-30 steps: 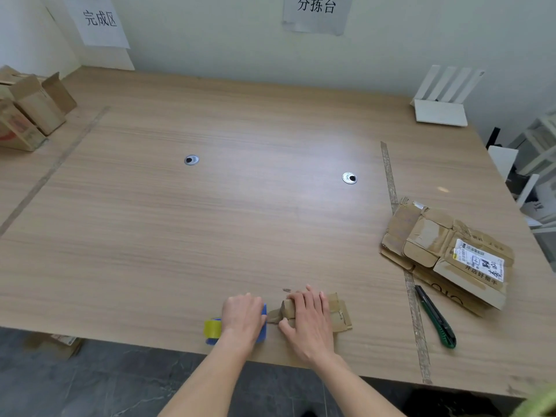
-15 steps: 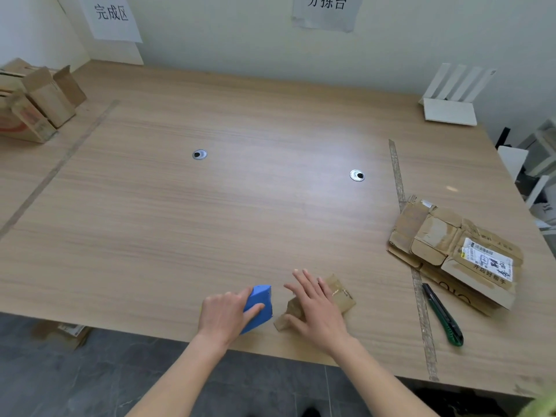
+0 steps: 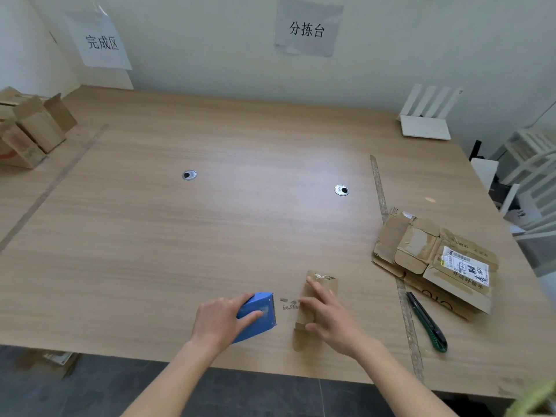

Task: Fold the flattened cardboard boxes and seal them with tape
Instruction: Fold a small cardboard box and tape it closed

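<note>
Near edge, left hand (image 3: 221, 322) apparently grips dispenser (image 3: 255, 316).

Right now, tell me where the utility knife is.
The utility knife lies on the table's near right part, beside the tape strip, just in front of the flattened cardboard boxes, right of the right hand.

Packing workroom: zone signs (image 3: 308, 29) on wall, taped-off table (image 3: 210, 236), cardboard boxes (image 3: 30, 130).

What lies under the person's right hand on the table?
The right hand presses on a small folded cardboard box standing on the table. The box's far end, bearing tape, shows; the part beneath the palm is covered.
</note>
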{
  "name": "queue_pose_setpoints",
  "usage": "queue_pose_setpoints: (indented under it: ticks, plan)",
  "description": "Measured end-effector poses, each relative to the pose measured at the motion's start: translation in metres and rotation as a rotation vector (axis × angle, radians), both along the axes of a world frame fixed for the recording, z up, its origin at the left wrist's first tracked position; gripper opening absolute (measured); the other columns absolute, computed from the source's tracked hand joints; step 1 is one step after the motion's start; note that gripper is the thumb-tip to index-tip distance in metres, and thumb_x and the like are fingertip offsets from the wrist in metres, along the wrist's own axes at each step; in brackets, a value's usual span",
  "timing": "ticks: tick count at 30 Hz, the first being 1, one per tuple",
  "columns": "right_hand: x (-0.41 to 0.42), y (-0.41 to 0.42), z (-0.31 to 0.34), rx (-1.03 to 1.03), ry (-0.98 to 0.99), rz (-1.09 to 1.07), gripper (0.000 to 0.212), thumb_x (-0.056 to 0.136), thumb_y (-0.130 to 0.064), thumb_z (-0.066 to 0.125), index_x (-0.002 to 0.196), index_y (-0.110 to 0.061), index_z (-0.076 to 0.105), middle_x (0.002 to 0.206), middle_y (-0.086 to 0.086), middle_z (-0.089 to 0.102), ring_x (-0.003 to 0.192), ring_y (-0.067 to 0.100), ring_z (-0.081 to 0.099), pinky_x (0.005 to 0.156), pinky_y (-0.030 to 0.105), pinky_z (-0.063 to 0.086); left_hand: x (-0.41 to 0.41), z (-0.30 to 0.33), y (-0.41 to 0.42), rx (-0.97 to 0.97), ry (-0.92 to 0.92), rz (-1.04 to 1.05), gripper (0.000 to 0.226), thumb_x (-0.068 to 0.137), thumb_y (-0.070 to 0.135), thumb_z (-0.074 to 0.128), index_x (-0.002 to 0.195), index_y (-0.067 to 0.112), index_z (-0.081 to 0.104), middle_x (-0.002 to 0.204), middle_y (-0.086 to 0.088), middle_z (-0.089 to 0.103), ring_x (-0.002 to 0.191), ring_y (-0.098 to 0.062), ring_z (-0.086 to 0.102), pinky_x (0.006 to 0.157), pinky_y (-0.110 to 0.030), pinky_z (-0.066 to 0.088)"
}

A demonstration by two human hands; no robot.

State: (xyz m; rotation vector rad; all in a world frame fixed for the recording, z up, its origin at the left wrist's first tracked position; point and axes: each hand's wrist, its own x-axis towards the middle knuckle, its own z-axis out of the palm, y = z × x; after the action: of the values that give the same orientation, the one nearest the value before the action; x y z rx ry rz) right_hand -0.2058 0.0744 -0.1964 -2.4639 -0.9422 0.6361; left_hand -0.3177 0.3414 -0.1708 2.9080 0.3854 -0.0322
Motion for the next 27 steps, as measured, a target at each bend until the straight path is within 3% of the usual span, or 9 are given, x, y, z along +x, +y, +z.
queue_pose_setpoints:
  ticks: [2,4,7,9,11,14,20,23,27]
  plan:
    - [0.007,-0.002,0.009,0.008,0.052,0.035,0.064,0.093,-0.024,0.068,0.151,-0.030,0.041,0.165,-0.020,-0.014,0.149,-0.003,-0.007,0.125,0.029,-0.001,0.003,0.008,-0.001,-0.082,0.011,0.007,0.048,0.087,0.072,0.047,0.131,0.054,0.051,0.097,0.019,0.072,0.081,-0.008,0.065,0.057,-0.022,0.037]
    - [0.007,-0.002,0.016,0.045,0.085,-0.005,0.067,0.093,-0.029,0.068,0.153,-0.029,0.038,0.166,-0.021,-0.006,0.150,-0.005,-0.002,0.125,0.027,0.007,0.007,0.017,-0.003,-0.107,-0.016,-0.007,0.051,0.085,0.074,0.045,0.132,0.053,0.051,0.100,0.021,0.071,0.081,-0.008,0.064,0.061,-0.022,0.039]
    - [-0.001,0.006,0.023,0.243,0.131,-0.195,0.052,0.099,-0.031,0.061,0.148,-0.031,0.044,0.161,-0.019,0.029,0.148,-0.002,0.025,0.123,0.030,0.025,0.014,0.024,-0.008,-0.160,-0.075,-0.063,0.057,0.081,0.078,0.040,0.131,0.053,0.053,0.102,0.024,0.071,0.080,-0.007,0.063,0.064,-0.016,0.034]
    - [-0.004,0.016,0.030,0.395,0.298,-0.354,0.042,0.102,-0.026,0.057,0.141,-0.035,0.048,0.147,-0.014,0.050,0.137,-0.001,0.044,0.116,0.029,0.038,0.021,0.030,-0.011,-0.190,-0.100,-0.101,0.062,0.078,0.080,0.035,0.131,0.054,0.053,0.102,0.023,0.071,0.080,-0.006,0.061,0.070,-0.011,0.032]
    - [-0.002,0.024,0.040,0.477,0.515,-0.425,0.035,0.104,-0.019,0.054,0.137,-0.032,0.052,0.138,-0.009,0.060,0.129,0.002,0.054,0.107,0.020,0.045,0.026,0.040,-0.016,-0.182,-0.095,-0.141,0.066,0.077,0.083,0.029,0.133,0.055,0.050,0.101,0.023,0.071,0.078,-0.006,0.057,0.076,-0.012,0.032]
    - [0.001,0.023,0.052,0.521,0.648,-0.455,0.032,0.107,-0.014,0.047,0.136,-0.023,0.058,0.130,-0.004,0.066,0.120,0.005,0.062,0.100,0.022,0.050,0.033,0.051,-0.019,-0.171,-0.090,-0.188,0.067,0.076,0.083,0.026,0.134,0.056,0.048,0.104,0.023,0.070,0.070,-0.002,0.047,0.074,-0.010,0.030]
    - [0.003,0.019,0.065,0.505,0.686,-0.453,0.029,0.109,-0.017,0.045,0.128,-0.020,0.067,0.122,-0.003,0.073,0.112,0.007,0.066,0.093,0.025,0.051,0.039,0.057,-0.019,-0.175,-0.102,-0.273,0.063,0.083,0.083,0.030,0.133,0.050,0.050,0.107,0.026,0.069,0.078,-0.004,0.060,0.082,-0.021,0.038]
    - [0.004,0.017,0.069,0.486,0.690,-0.441,0.029,0.108,-0.022,0.046,0.127,-0.024,0.068,0.122,-0.002,0.072,0.113,0.012,0.065,0.092,0.028,0.051,0.040,0.058,-0.021,-0.176,-0.128,-0.302,0.070,0.082,0.087,0.023,0.132,0.049,0.052,0.107,0.028,0.069,0.077,-0.003,0.059,0.079,-0.019,0.037]
    - [0.003,0.014,0.076,0.431,0.724,-0.383,0.029,0.108,-0.029,0.046,0.130,-0.031,0.066,0.123,-0.011,0.071,0.117,0.008,0.064,0.098,0.034,0.051,0.039,0.056,-0.022,-0.188,-0.168,-0.320,0.063,0.086,0.083,0.029,0.131,0.047,0.054,0.103,0.026,0.070,0.073,-0.002,0.059,0.074,-0.013,0.033]
